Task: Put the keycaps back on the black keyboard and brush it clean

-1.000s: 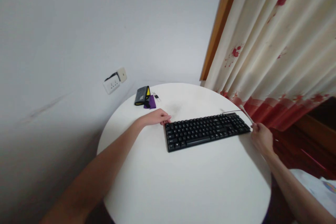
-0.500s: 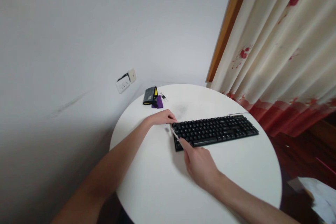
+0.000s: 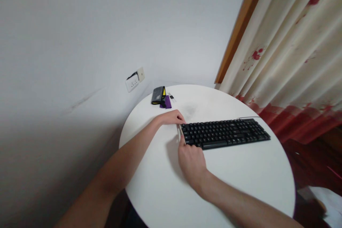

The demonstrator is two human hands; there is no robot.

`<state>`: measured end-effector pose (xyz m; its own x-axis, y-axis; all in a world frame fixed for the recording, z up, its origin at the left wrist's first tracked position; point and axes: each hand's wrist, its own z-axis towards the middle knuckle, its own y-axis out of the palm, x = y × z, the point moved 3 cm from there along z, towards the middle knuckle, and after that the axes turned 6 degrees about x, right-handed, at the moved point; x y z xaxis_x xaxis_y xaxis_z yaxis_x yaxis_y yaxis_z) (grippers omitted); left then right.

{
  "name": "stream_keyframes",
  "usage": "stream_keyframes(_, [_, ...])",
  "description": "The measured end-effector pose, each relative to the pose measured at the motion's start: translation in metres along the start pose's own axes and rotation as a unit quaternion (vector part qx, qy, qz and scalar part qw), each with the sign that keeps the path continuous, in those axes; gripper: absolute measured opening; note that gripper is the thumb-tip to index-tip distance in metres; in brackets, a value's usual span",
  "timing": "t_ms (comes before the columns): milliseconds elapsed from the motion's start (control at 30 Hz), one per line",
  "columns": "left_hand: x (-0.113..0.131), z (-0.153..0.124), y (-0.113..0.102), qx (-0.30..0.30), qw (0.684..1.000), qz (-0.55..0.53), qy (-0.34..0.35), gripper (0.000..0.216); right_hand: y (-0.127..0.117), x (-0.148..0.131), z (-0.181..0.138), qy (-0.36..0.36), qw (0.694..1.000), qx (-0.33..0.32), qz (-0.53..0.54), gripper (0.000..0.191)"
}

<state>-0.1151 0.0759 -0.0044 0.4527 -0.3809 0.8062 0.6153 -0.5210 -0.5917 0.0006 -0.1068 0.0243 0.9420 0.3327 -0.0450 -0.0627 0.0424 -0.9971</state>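
Observation:
A black keyboard (image 3: 224, 132) lies on the round white table. Along its left edge runs a thin white strip (image 3: 182, 130), stretched between my two hands; its exact kind is too small to tell. My left hand (image 3: 172, 117) is closed at the keyboard's far left corner, fingertips pinched at the strip's upper end. At the near left corner my right hand (image 3: 192, 162) is closed with the thumb side on the strip's lower end. Its fingers partly cover the corner keys.
Behind my left hand lie a grey and yellow pouch (image 3: 158, 95), a purple cloth (image 3: 167, 102) and a small black item (image 3: 171, 97). A wall socket (image 3: 132, 82) is at the left. The keyboard's cable (image 3: 248, 117) trails at its far right. A floral curtain (image 3: 267, 60) hangs right.
My right hand has swung left and turned, from over the keyboard's lower left keys to its left edge. The white strip now lines up with that edge instead of slanting across the keys.

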Motion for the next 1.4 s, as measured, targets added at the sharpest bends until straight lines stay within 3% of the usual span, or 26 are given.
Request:
stream_keyframes(233, [-0.001,0.001,-0.001,0.000,1.000,0.003,-0.004,0.026,0.000,-0.003,-0.001,0.006,1.000,0.002,-0.005,0.055])
stream_keyframes(633, [0.007,0.000,-0.001,0.014,0.999,0.028,-0.005,0.023,0.021,0.002,-0.073,-0.012,0.998,-0.056,-0.012,0.066])
stream_keyframes(1033, [0.006,0.000,0.000,-0.007,1.000,0.004,-0.009,0.026,-0.005,-0.010,-0.009,0.018,1.000,-0.019,-0.008,0.053])
stream_keyframes(1133, [0.005,0.001,0.000,-0.005,1.000,0.015,-0.002,0.025,-0.003,-0.007,-0.028,0.017,0.999,-0.035,-0.010,0.055])
stream_keyframes(1400, [-0.003,0.004,0.000,-0.002,1.000,0.028,0.006,0.023,0.016,0.019,-0.114,-0.014,0.996,-0.084,-0.013,0.067])
